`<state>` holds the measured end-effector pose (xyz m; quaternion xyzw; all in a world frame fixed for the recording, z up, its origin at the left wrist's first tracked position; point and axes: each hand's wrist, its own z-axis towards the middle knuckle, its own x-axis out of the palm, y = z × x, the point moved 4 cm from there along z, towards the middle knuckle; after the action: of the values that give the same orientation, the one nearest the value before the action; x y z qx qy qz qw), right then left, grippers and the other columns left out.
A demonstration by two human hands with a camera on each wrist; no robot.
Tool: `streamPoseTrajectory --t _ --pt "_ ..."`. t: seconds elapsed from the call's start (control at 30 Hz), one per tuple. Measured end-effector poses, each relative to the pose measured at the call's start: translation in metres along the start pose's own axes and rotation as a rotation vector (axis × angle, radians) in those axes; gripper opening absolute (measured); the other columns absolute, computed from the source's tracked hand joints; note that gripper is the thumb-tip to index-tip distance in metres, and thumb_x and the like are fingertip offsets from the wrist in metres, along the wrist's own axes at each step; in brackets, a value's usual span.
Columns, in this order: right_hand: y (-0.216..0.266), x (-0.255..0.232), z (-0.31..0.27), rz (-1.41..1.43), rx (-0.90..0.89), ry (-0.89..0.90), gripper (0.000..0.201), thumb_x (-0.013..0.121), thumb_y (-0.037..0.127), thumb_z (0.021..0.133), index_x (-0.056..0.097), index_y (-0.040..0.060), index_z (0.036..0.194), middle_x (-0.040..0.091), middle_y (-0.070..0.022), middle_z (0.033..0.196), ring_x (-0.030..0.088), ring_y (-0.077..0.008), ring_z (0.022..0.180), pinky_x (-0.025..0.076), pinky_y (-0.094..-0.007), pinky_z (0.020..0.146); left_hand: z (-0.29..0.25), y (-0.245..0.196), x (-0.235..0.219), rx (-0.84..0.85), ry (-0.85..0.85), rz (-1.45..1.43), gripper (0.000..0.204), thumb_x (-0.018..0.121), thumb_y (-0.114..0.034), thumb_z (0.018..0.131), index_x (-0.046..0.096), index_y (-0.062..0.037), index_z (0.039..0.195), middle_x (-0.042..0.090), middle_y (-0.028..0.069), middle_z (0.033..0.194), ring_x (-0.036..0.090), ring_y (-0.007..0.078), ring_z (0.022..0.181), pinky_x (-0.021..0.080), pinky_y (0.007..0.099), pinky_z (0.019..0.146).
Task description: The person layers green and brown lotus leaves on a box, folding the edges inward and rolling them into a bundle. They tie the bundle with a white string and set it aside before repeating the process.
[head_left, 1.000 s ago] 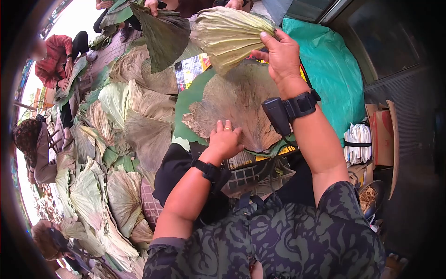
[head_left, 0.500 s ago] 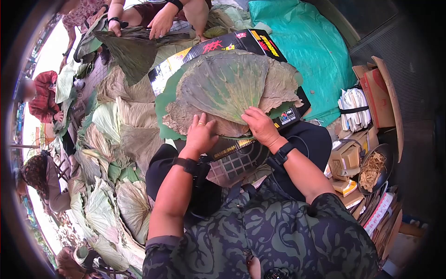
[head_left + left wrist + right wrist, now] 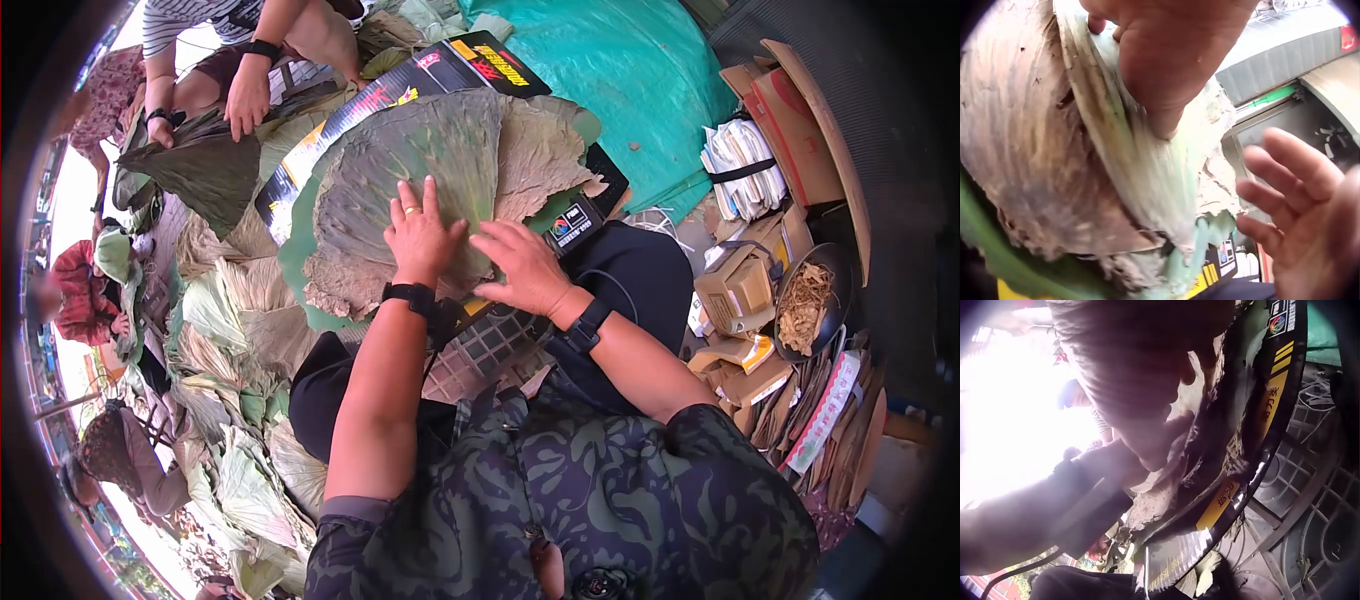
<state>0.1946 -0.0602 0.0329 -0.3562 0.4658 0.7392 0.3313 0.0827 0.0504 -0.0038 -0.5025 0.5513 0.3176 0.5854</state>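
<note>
A large dried leaf (image 3: 430,140), grey-green and fan-shaped, lies over brown and green leaves on a black printed board (image 3: 480,62). My left hand (image 3: 420,238) rests on it with fingers spread; in the left wrist view that hand (image 3: 1172,50) presses on the pale leaf (image 3: 1147,181). Beside the leaf's lower right edge is my right hand (image 3: 530,268), fingers extended toward the left hand. The left wrist view shows the right hand (image 3: 1304,219) off the leaf, its fingers apart and holding nothing.
Dried leaves (image 3: 250,480) cover the ground at left. Other people work at the upper left, one holding a dark leaf (image 3: 205,170). Right of the board are a green tarp (image 3: 620,90), a paper bundle (image 3: 742,168), cardboard boxes (image 3: 735,295) and a pan (image 3: 808,300).
The held leaf was first raised at upper right, then laid over the stack. Now my right hand has let go of its edge, and my left hand has moved onto it. The head view has shifted.
</note>
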Motion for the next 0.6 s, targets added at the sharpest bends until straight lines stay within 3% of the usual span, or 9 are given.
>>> streamPoseTrajectory --t 0.07,0.1,0.13,0.2,0.27,0.4,0.5,0.53,0.6 --pt "-0.026 -0.014 -0.015 0.343 0.529 -0.272 0.052 0.07 0.023 0.068 0.051 0.0036 0.113 0.055 -0.0141 0.108 0.052 -0.0314 0.101 0.043 -0.0385 0.086 0.006 0.003 0.004 0.004 0.018 0.022 0.084 0.07 -0.04 0.068 0.027 -0.0203 0.138 0.027 0.0164 0.14 0.029 0.0366 0.126 0.033 0.0513 0.091" --pt "-0.049 0.0 -0.026 0.613 0.831 -0.367 0.054 0.069 0.025 0.072 0.048 -0.0002 0.115 0.056 -0.0164 0.104 0.056 -0.0271 0.092 0.045 -0.035 0.081 0.009 0.003 0.0 -0.014 0.066 0.029 0.085 0.071 -0.041 0.067 0.027 -0.0205 0.137 0.028 0.0154 0.14 0.03 0.0357 0.125 0.034 0.051 0.091" --pt "-0.075 0.019 -0.038 0.709 0.943 -0.471 0.055 0.065 0.023 0.08 0.041 -0.0034 0.121 0.056 -0.0142 0.101 0.055 -0.0147 0.086 0.046 -0.0281 0.074 0.01 0.003 -0.003 -0.033 0.112 0.038 0.086 0.072 -0.042 0.066 0.028 -0.0208 0.137 0.029 0.0144 0.139 0.031 0.0347 0.123 0.034 0.0508 0.09" --pt "-0.099 0.026 -0.037 0.924 1.236 -0.659 0.056 0.066 0.02 0.079 0.039 -0.0099 0.118 0.057 -0.0131 0.095 0.056 -0.0166 0.08 0.048 -0.0274 0.066 0.014 0.0 -0.011 -0.049 0.119 0.03 0.091 0.074 -0.043 0.062 0.028 -0.0213 0.137 0.031 0.0124 0.138 0.033 0.0333 0.12 0.034 0.0507 0.089" --pt "-0.098 0.015 -0.021 1.08 1.328 -0.74 0.056 0.066 0.02 0.079 0.039 -0.0114 0.117 0.057 -0.0121 0.092 0.057 -0.0169 0.075 0.048 -0.0267 0.059 0.018 -0.003 -0.017 -0.086 0.182 0.024 0.093 0.077 -0.043 0.058 0.031 -0.0208 0.136 0.031 0.0128 0.137 0.035 0.0329 0.119 0.034 0.0506 0.088" --pt "-0.12 0.009 -0.015 1.043 1.414 -0.812 0.054 0.067 0.019 0.077 0.043 -0.0113 0.115 0.057 -0.0094 0.08 0.055 -0.0142 0.058 0.044 -0.0256 0.044 0.027 -0.006 -0.02 -0.082 0.245 0.117 0.094 0.077 -0.047 0.055 0.033 -0.0216 0.135 0.032 0.0144 0.136 0.032 0.0361 0.122 0.033 0.0532 0.091" --pt "-0.172 0.002 -0.017 0.348 1.257 -0.721 0.059 0.071 0.031 0.067 0.053 -0.0126 0.103 0.061 -0.023 0.095 0.062 -0.033 0.082 0.048 -0.0383 0.075 0.031 -0.003 -0.011 -0.037 0.189 0.215 0.094 0.079 -0.045 0.053 0.036 -0.0211 0.133 0.028 0.0163 0.139 0.023 0.0385 0.128 0.028 0.0561 0.096" --pt "-0.177 0.003 -0.019 0.344 1.26 -0.722 0.059 0.071 0.031 0.067 0.053 -0.0126 0.103 0.061 -0.023 0.095 0.062 -0.033 0.082 0.048 -0.0383 0.075 0.034 -0.001 -0.006 -0.026 0.209 0.157 0.096 0.08 -0.043 0.052 0.035 -0.0211 0.134 0.024 0.0165 0.141 0.02 0.0399 0.13 0.026 0.0575 0.097" --pt "-0.18 -0.016 -0.006 0.048 1.25 -0.548 0.061 0.07 0.034 0.067 0.054 -0.012 0.103 0.058 -0.0285 0.1 0.058 -0.0399 0.093 0.046 -0.0411 0.079 0.039 0.0 -0.002 -0.017 0.227 0.095 0.098 0.082 -0.042 0.051 0.034 -0.0211 0.134 0.021 0.0168 0.143 0.016 0.0413 0.131 0.025 0.0589 0.098"
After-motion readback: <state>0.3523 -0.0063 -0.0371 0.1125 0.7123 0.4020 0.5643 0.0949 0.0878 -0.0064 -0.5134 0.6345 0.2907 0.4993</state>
